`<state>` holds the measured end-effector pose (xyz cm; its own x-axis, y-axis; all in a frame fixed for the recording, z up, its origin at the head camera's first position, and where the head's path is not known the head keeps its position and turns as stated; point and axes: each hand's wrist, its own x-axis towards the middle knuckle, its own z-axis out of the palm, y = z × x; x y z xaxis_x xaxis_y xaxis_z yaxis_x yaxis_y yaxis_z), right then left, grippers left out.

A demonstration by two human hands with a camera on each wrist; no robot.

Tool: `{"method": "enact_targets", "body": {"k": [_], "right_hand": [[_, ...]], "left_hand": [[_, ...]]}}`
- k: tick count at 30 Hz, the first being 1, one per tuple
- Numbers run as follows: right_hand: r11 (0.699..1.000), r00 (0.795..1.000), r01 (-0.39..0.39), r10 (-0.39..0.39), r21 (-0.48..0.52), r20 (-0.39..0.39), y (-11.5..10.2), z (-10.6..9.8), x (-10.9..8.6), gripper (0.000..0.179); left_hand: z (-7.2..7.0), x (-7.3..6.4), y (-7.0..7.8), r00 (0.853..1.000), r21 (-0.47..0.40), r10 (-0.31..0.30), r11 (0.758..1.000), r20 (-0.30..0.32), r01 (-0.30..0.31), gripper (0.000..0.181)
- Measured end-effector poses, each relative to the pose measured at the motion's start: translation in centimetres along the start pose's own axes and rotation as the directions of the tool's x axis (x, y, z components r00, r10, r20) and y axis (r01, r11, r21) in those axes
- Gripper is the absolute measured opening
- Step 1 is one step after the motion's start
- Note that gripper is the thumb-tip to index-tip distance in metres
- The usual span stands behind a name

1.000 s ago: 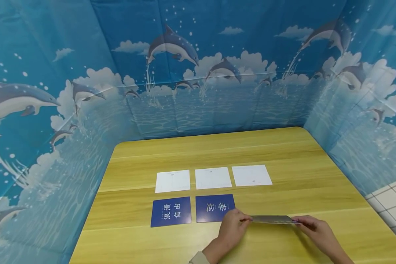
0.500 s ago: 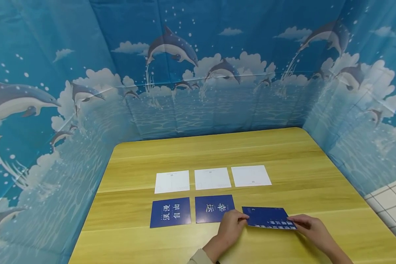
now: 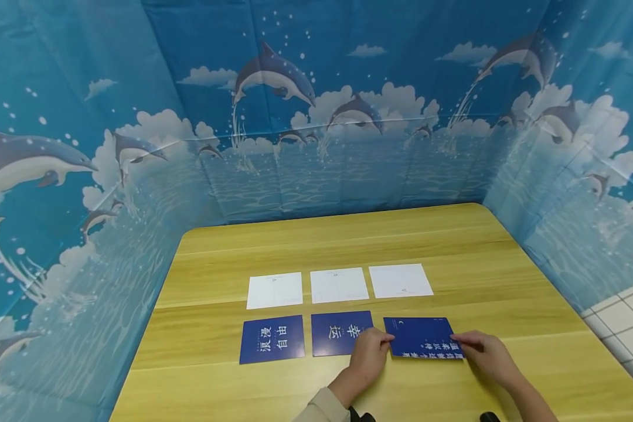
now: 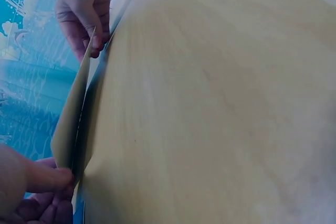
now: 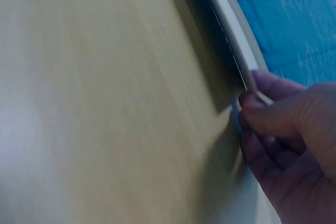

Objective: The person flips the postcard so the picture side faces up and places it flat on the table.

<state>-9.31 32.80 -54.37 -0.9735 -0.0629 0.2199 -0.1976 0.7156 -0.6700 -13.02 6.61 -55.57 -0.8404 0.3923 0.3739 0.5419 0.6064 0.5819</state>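
A dark blue postcard [image 3: 424, 335] with white Chinese characters is held between two hands at the right end of the front row. My left hand [image 3: 368, 354] pinches its left edge, and its wrist overlaps the lower right corner of the neighbouring card. On the opposite edge, my right hand [image 3: 489, 355] pinches the card between thumb and fingers. The left wrist view catches the postcard [image 4: 71, 114] nearly edge-on, close over the wood. In the right wrist view, the right hand's fingertips [image 5: 251, 100] grip its edge, and a shadow lies beneath.
Two more blue postcards, one on the far left [image 3: 272, 340] and one in the middle [image 3: 333, 334], lie to the left. Behind them, three white-faced cards [image 3: 340, 286] form a row on the wooden table [image 3: 337, 240]. A dolphin-print curtain [image 3: 348, 170] surrounds the table's back and sides.
The held postcard has gone from edge-on to lying almost flat, its blue printed face turning up into view. Both hands have kept hold of its edges and shifted little.
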Motion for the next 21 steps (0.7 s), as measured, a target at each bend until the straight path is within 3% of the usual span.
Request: {"method": "enact_targets", "body": {"k": [3,7,10,16,19,21], "right_hand": [[0.996,0.996,-0.086,0.086,-0.013,0.034,-0.5,0.0,0.4,0.022],[0.978,0.974,-0.209,0.21,-0.029,0.083,-1.3,0.0,0.9,0.023],[0.968,0.964,-0.25,0.252,-0.032,0.087,-1.6,0.3,1.4,0.021],[0.973,0.974,-0.214,0.22,-0.09,0.055,-1.7,1.3,2.1,0.029],[0.976,0.983,-0.175,0.181,-0.131,0.036,-1.5,1.7,2.2,0.033],[0.976,0.987,-0.153,0.16,-0.152,0.031,-1.4,1.9,2.2,0.033]], "left_hand": [[0.1,0.1,0.1,1.0,0.012,-0.008,1.0,0.002,0.008,0.021],[0.0,0.4,0.6,0.997,-0.018,-0.063,0.998,0.044,0.064,0.026],[-0.1,0.7,0.9,0.993,0.023,-0.091,0.996,0.069,0.089,0.026],[0.0,1.4,0.9,0.993,0.219,-0.08,0.974,0.084,0.06,0.021],[0.1,1.7,1.0,0.992,0.333,-0.054,0.943,0.112,0.014,0.012],[0.2,1.9,1.1,0.99,0.415,-0.039,0.91,0.134,-0.021,0.016]]}}
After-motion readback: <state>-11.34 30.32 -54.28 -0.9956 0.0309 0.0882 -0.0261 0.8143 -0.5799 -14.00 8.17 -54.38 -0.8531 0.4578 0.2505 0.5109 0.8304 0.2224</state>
